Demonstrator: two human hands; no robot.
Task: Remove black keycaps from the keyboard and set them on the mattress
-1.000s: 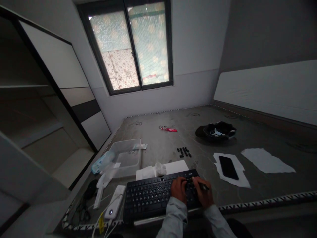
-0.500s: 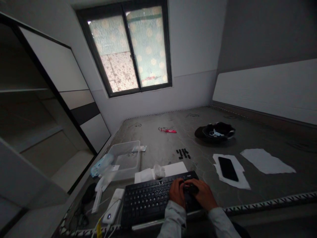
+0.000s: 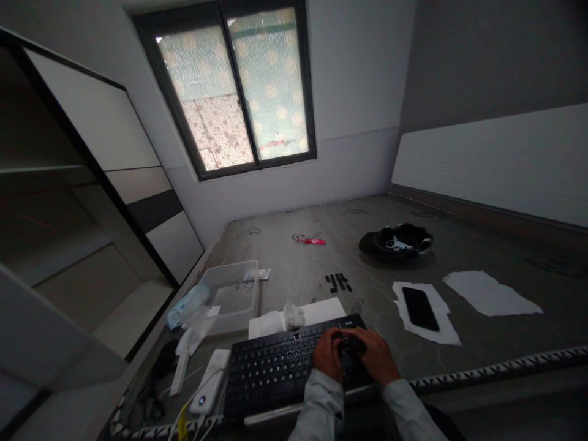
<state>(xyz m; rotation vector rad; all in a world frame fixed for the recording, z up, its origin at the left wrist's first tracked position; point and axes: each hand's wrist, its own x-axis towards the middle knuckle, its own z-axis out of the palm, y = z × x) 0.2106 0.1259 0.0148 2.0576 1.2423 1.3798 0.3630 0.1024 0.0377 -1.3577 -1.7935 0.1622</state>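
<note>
A black keyboard [image 3: 271, 367] lies at the near edge of the mattress, some of its left keys showing pale marks. Over its right part my two hands meet. My left hand [image 3: 327, 354] has its fingers curled and drawn together against the keys; whatever is in them is hidden. My right hand [image 3: 374, 355] is closed beside it, with a small dark thing [image 3: 353, 343] under its fingers that I cannot make out. Beyond the keyboard lie several loose black keycaps [image 3: 337, 282] and a crumpled clear wrapper [image 3: 293, 316] on white paper [image 3: 324, 311].
Left of the keyboard are a white power strip [image 3: 210, 381] and a clear plastic box [image 3: 229, 300]. A phone [image 3: 420, 309] rests on paper at right, near another white sheet [image 3: 491, 293]. Farther back lie a dark cap [image 3: 395, 241] and a red packet [image 3: 310, 240].
The view has shifted slightly. Both hands stay close together over the same part of the keyboard, with only a small shift of the fingers.
</note>
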